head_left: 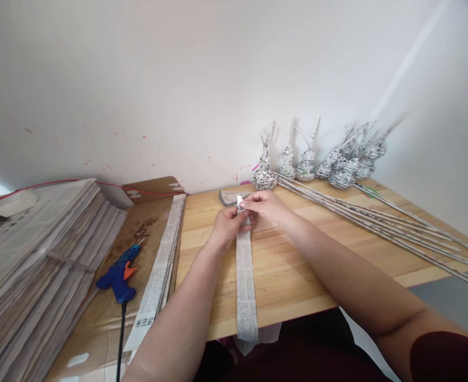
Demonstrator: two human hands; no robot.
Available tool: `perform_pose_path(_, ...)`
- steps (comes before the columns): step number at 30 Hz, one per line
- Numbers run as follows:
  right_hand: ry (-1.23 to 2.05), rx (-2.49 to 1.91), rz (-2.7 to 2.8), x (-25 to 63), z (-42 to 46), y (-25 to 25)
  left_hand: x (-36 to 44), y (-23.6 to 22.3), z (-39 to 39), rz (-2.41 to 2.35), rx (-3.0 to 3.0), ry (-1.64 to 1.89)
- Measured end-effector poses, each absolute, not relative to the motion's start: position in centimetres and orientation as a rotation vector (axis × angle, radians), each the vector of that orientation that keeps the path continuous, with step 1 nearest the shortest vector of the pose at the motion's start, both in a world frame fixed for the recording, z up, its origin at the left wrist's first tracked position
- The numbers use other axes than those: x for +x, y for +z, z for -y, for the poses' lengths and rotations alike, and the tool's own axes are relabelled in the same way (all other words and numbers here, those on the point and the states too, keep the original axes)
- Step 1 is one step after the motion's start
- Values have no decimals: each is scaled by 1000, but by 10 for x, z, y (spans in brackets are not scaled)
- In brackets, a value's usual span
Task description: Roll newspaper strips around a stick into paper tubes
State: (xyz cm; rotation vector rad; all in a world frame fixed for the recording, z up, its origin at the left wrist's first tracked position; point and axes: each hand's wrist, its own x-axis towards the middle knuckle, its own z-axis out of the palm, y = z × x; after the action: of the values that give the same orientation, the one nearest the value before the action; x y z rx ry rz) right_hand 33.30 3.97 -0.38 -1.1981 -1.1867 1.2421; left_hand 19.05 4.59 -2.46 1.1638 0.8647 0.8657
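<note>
A long newspaper strip (245,281) runs from the middle of the wooden table toward me, its near end hanging over the front edge. Close to its far end, my left hand (229,225) pinches the strip with thumb and fingers. My right hand (266,208) grips the same end just beyond, its fingertips closed on the paper's upper right side. Both hands nearly touch each other. Behind the strip's tip lies a grey-edged cloth pad (228,198), partly covered by the paper and hands.
A blue glue gun (118,278) lies on cardboard at left, between a newspaper stack (51,265) and a pile of cut strips (166,254). Several woven paper gourds (265,178) stand along the wall. Thin rolled paper sticks (357,217) lie across the table's right side.
</note>
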Motion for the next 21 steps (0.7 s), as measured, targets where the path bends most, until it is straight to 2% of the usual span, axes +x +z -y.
perform_pose_path(21,1316,-1157,1119,333,-42,-5,194,-24,-43,-846,1172,890)
